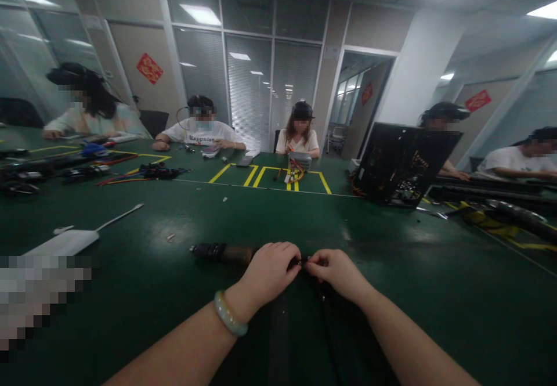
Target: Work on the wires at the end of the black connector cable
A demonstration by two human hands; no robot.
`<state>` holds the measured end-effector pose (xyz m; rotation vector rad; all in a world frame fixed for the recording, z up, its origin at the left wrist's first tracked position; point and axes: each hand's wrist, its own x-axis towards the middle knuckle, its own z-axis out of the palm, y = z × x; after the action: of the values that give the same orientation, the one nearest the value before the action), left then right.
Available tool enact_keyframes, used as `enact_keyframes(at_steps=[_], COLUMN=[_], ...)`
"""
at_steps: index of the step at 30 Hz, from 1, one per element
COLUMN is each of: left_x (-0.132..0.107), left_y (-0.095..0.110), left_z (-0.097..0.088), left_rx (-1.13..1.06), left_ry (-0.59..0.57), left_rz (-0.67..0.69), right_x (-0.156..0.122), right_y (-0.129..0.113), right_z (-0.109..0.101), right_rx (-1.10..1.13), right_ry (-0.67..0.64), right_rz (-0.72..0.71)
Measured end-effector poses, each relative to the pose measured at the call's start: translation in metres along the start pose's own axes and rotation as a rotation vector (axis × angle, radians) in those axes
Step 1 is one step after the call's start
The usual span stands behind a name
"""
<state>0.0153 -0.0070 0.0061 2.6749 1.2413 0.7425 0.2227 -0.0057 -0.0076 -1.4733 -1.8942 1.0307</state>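
On the green table, my left hand (272, 267) is closed over the right end of a dark rod-like thing (237, 254). It lies sideways, with a brownish middle and a ribbed black left end; I cannot make out its kind. My right hand (335, 270) is in a pinch close to the left fingertips. Something small and shiny shows between the two hands, too small to name. Below them, a long thin black strip (324, 305) runs toward me. What the right fingers pinch is hidden.
A white adapter-like block with a cable (65, 242) lies left. Dark cable bundles (159, 170) are beyond it. An open black computer case (402, 165) stands at the right. Across the green table (217, 212), several people sit working, one by a power supply with coloured wires (298, 165).
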Motion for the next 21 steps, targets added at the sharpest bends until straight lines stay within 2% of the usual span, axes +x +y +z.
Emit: enact_keyframes(at_steps=[6,10,13,21], left_x=[0.000,0.000,-0.001,-0.001], left_y=[0.001,0.001,0.000,0.000], left_z=[0.000,0.001,0.002,-0.001], left_rx=[0.013,-0.007,-0.006,0.009], left_ry=[-0.025,0.003,0.004,-0.007], left_rz=[0.038,-0.002,-0.033,0.011], right_x=[0.004,0.006,0.006,0.002], right_y=[0.008,0.011,0.010,0.003], right_z=[0.002,0.003,0.002,0.001], right_rx=[0.029,0.052,0.054,0.019], right_ry=[-0.006,-0.012,-0.020,-0.015], right_rz=[-0.020,-0.022,-0.016,-0.009])
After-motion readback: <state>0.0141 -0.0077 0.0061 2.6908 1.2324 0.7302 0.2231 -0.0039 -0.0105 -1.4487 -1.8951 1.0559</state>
